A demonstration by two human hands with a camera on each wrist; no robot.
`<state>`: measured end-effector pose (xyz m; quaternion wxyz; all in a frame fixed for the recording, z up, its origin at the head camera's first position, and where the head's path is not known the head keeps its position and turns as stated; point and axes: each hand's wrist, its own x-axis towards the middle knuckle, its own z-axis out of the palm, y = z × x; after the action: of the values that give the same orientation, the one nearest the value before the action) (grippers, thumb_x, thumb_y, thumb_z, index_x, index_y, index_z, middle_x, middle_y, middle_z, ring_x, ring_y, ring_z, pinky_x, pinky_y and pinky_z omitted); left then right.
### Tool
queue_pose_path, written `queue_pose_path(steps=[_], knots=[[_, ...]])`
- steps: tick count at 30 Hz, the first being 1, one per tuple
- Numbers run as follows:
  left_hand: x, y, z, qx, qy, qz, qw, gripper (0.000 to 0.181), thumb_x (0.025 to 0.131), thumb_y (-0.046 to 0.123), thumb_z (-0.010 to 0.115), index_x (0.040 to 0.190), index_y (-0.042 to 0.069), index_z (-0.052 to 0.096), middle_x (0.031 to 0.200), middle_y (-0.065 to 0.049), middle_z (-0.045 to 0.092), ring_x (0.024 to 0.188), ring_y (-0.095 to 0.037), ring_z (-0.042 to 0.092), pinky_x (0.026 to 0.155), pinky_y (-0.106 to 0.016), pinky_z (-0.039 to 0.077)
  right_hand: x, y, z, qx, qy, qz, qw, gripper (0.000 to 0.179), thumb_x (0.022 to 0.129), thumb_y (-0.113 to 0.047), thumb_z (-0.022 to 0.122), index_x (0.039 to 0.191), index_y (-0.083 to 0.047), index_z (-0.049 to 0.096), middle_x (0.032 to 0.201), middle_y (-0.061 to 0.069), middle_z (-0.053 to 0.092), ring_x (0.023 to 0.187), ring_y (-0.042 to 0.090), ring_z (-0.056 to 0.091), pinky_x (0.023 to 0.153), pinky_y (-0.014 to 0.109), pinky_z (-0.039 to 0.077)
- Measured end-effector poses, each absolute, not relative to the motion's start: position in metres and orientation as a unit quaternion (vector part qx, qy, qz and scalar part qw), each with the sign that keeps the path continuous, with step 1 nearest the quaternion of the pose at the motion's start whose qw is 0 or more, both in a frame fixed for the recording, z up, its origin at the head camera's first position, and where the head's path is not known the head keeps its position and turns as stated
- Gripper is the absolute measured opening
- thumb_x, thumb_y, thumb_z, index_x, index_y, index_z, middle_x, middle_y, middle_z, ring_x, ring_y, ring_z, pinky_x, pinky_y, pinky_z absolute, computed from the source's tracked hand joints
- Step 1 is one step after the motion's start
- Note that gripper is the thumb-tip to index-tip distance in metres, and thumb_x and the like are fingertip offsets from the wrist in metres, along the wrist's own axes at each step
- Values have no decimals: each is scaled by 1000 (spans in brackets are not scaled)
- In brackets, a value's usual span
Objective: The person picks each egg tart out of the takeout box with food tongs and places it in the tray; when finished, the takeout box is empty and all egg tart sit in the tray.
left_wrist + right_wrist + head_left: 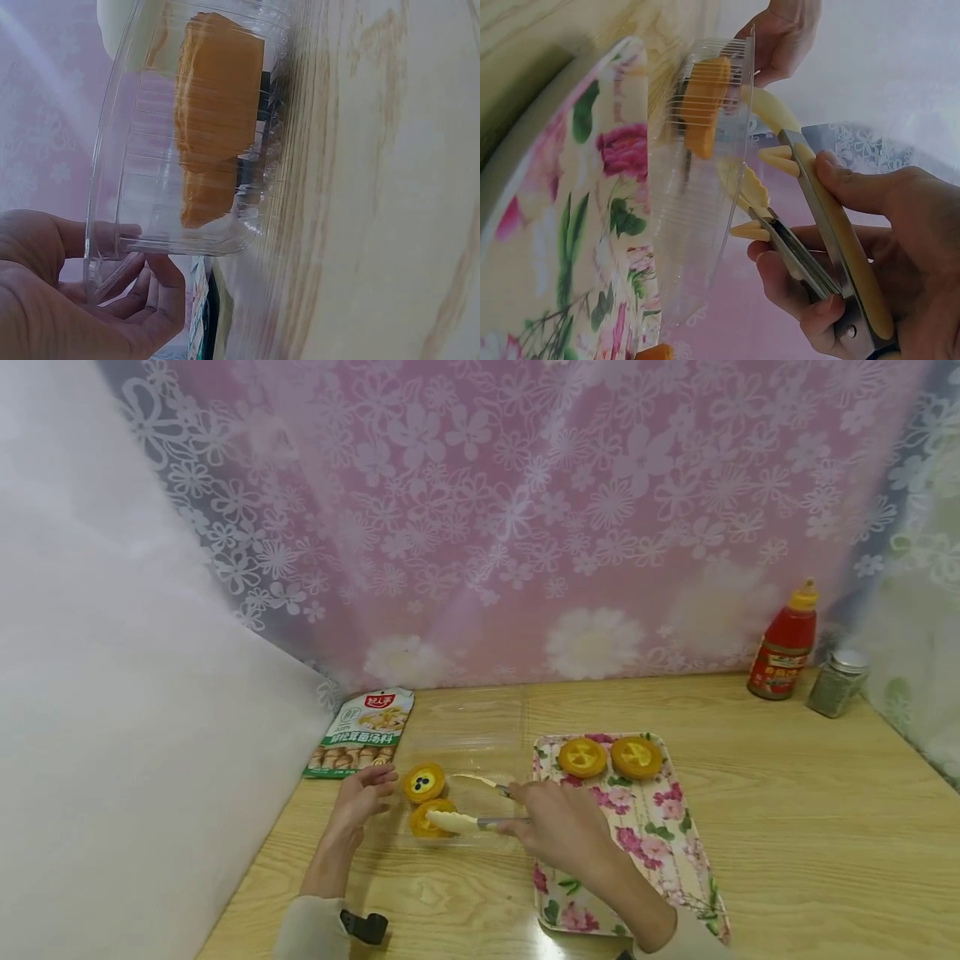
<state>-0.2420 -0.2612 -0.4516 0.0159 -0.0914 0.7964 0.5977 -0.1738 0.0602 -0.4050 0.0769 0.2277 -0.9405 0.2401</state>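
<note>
My left hand (358,806) pinches the left rim of a clear plastic box (150,202), thumb and fingers on either side of its wall. Inside the box sit two egg tarts: one with dark berries (424,782), and in front of it one with a yellow topping (422,823). Metal tongs (829,225) with pale yellow tips are held in my right hand (566,827), thumb on one arm and fingers on the other. The tongs stand spread over the box. One tip overlaps the front tart in the head view; the other lies to the right of the berry tart.
Right of the box lies a flowered tray (652,852) with two tarts (582,757) at its far end. A soup seasoning packet (360,735) lies behind my left hand. A red sauce bottle (783,647) and a spice jar (837,683) stand back right.
</note>
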Motion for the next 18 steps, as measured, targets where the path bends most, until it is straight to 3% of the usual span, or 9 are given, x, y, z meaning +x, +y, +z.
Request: queue_pose_path(steps=[4,9,14,18], knots=[[-242,-261,-451,-89,796,598,13,41,106,3,55,146,-7,53,141,-29,56,121,-39,58,84,-41,57,-174,54,-400,231,-945,225,62,42,90,-44,80,113,-10,80,57,-8,44,44,6,20,41,20,15],[-241,-262,-450,-90,796,599,16,41,106,3,55,146,-7,53,141,-29,56,121,-40,57,87,-44,56,-175,47,-393,236,-946,217,47,37,90,-44,80,97,-8,79,57,-6,40,45,6,21,42,21,17],[-240,-262,-450,-90,795,600,19,42,105,2,55,146,-6,52,141,-29,55,123,-41,56,89,-48,55,-177,42,-391,226,-950,212,30,37,90,-44,81,74,-13,68,55,-6,33,46,7,22,43,22,17],[-240,-261,-450,-88,794,601,19,42,105,1,54,146,-7,52,142,-30,55,124,-43,55,90,-49,55,-180,38,-391,225,-951,208,21,40,89,-44,81,67,-15,65,53,-8,25,47,6,19,43,22,16]])
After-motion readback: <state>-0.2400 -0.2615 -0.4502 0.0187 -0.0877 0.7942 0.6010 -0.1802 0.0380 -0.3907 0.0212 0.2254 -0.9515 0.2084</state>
